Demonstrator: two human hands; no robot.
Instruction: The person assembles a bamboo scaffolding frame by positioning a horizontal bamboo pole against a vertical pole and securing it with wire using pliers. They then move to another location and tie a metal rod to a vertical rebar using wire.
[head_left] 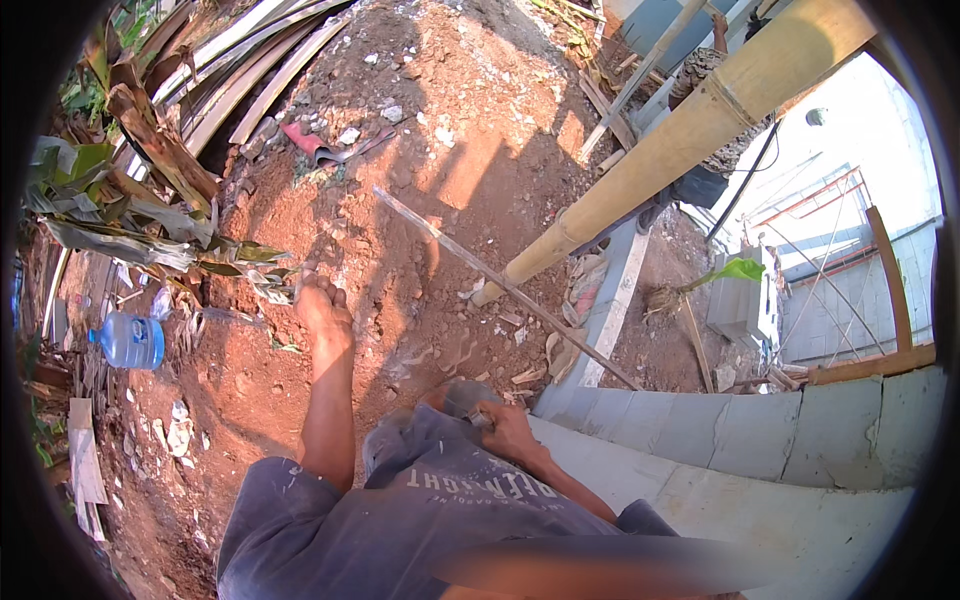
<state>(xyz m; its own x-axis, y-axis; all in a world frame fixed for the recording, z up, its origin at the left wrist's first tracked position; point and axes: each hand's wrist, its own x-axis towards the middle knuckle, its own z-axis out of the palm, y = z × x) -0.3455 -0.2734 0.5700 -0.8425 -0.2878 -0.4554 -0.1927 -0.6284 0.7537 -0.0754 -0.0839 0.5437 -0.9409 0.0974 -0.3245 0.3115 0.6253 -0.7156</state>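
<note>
My left hand (325,310) is stretched forward over the reddish soil with its fingers curled. Beside its fingertips lie dry leaf scraps (270,286); whether the fingers hold any of them is hidden. Close to my body, by my knee, my right hand (508,430) is closed around a small greyish thing (482,421), mostly covered by the fingers. A long thin wooden stick (480,268) lies slanting across the ground ahead of both hands.
A thick bamboo pole (660,165) rises at the right, with another person's sleeve (700,72) behind it. Grey block walls (740,425) run along my right. At the left are a large blue water bottle (130,341), banana leaves (95,190) and stacked planks (225,70). Red cloth (305,143) lies ahead.
</note>
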